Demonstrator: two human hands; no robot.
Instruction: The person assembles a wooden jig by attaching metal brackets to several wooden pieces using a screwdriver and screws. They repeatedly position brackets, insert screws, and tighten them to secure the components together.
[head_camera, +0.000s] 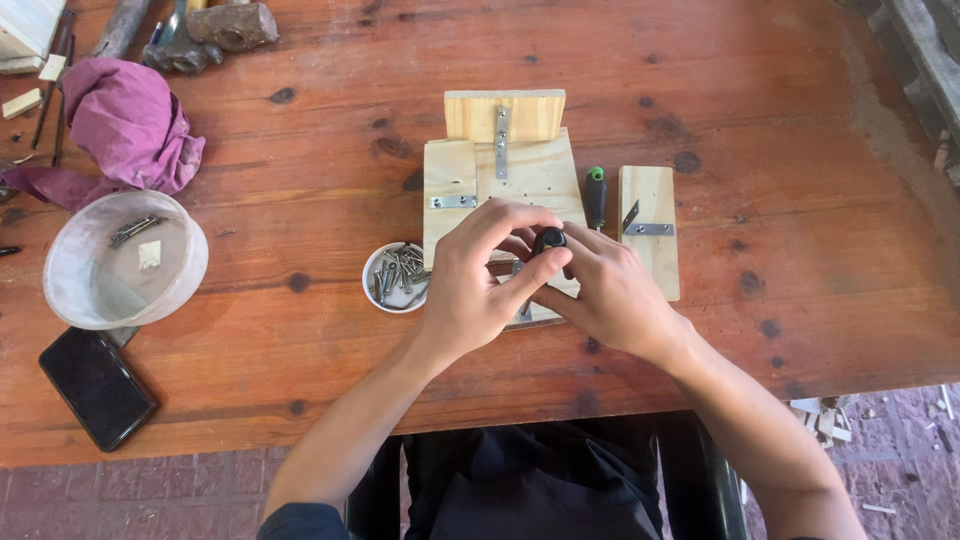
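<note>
My left hand (478, 275) and my right hand (605, 290) meet over a pale wooden assembly (535, 170) made of small boards joined by metal brackets. Both hands close around a black screwdriver handle (548, 239) standing upright on the front part of the assembly. A bracket (453, 201) and a vertical metal strip (502, 140) are fixed on the boards. A separate wooden piece (652, 230) with a bracket lies to the right. A green-and-black screwdriver (595, 195) lies between it and the assembly. A small white dish of screws (396, 277) sits just left of my left hand.
A clear plastic bowl (125, 260) holding metal parts stands at the left, with a purple cloth (125, 125) behind it. A black phone (97, 387) lies near the front left edge. A hammer (205, 38) and wood scraps lie at the back left of the wooden table (800, 250).
</note>
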